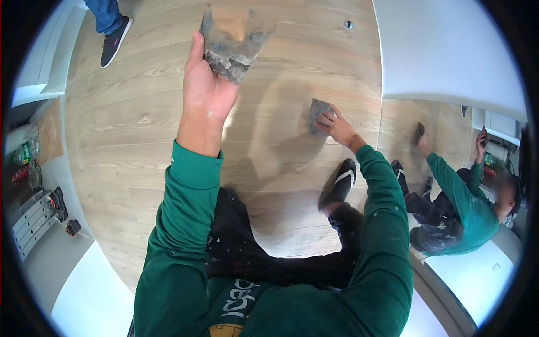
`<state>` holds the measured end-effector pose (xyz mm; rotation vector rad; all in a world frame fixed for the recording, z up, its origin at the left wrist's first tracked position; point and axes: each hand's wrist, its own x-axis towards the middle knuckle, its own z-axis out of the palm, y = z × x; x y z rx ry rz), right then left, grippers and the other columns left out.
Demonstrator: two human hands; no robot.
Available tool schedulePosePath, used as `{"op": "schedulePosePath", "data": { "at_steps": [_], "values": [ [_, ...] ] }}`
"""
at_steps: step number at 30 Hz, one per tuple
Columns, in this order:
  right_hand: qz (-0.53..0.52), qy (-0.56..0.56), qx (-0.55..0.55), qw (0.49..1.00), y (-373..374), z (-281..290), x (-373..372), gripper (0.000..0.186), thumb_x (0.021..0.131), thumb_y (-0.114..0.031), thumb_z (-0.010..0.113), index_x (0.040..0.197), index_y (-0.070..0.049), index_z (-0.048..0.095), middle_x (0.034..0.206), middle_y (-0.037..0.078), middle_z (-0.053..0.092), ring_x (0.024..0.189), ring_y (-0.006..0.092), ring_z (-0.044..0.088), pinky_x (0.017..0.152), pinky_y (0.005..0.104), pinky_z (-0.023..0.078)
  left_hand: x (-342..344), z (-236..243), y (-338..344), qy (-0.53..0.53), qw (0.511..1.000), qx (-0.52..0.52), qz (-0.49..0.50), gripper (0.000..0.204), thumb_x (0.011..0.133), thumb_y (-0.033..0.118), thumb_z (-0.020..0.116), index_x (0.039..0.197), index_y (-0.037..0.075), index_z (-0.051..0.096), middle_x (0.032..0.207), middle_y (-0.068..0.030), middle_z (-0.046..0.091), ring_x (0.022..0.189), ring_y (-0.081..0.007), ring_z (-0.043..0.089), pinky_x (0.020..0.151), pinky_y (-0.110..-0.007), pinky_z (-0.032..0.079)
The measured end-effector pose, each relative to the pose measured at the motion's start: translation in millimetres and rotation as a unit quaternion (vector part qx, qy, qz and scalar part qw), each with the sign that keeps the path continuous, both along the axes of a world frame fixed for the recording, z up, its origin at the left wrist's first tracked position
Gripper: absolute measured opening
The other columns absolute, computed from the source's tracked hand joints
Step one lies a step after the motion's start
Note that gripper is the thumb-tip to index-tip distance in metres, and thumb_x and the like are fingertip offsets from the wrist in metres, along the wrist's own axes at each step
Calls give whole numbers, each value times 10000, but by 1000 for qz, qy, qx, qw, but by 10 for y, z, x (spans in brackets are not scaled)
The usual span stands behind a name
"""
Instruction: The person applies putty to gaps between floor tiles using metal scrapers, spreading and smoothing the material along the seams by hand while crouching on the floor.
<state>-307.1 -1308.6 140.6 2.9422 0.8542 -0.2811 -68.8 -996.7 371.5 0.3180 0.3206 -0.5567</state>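
My left hand (209,92) holds up a stained grey flat plate (230,60) at the upper middle, with a patch of orange-tan paste (229,25) on its top. Below and to the right of it, my right hand (332,123) grips a smaller grey, flat rectangular tool (318,109) at or just above the wood-look floor (275,224). I cannot tell whether that tool touches the floor. My dark shoe (339,185) is below my right hand.
Another person's leg and shoe (112,42) stand at upper left. A metal ladder (31,224), assorted items and white panels line the left. A small round fitting (348,24) sits in the floor. At right are a white panel (449,50) and what appears to be a mirror reflecting me (466,213).
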Motion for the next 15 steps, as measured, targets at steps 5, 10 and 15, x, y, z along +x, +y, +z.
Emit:
{"op": "schedulePosePath", "data": {
  "at_steps": [5, 10, 15],
  "values": [
    [-8, -34, 10, 999, 64, -44, 335, 520, 799, -97, 576, 1314, -161, 592, 1168, 2, 566, 1201, 199, 495, 1194, 529, 236, -3, -7, -16, -8, 1000, 4, -13, 333, 1034, 301, 494, 1234, 46, 570, 1206, -66, 655, 1086, -204, 635, 930, -326, 533],
    [-3, -44, 19, 999, -121, -137, 226, 507, 805, -118, 568, 1310, -160, 595, 1130, 18, 551, 1168, 211, 500, 1185, 531, 248, -27, 54, -18, 1, 1000, 3, -11, 348, 1040, 310, 477, 1245, 41, 561, 1218, -68, 651, 1079, -208, 640, 942, -325, 536],
    [-2, -38, -14, 999, -80, 6, 366, 496, 817, -131, 558, 1310, -163, 596, 1157, 22, 546, 1163, 212, 496, 1179, 530, 251, -24, 68, 45, -16, 1000, -3, -19, 378, 1048, 324, 450, 1272, 33, 542, 1256, -87, 630, 1143, -220, 612, 984, -349, 516]
  ]
}}
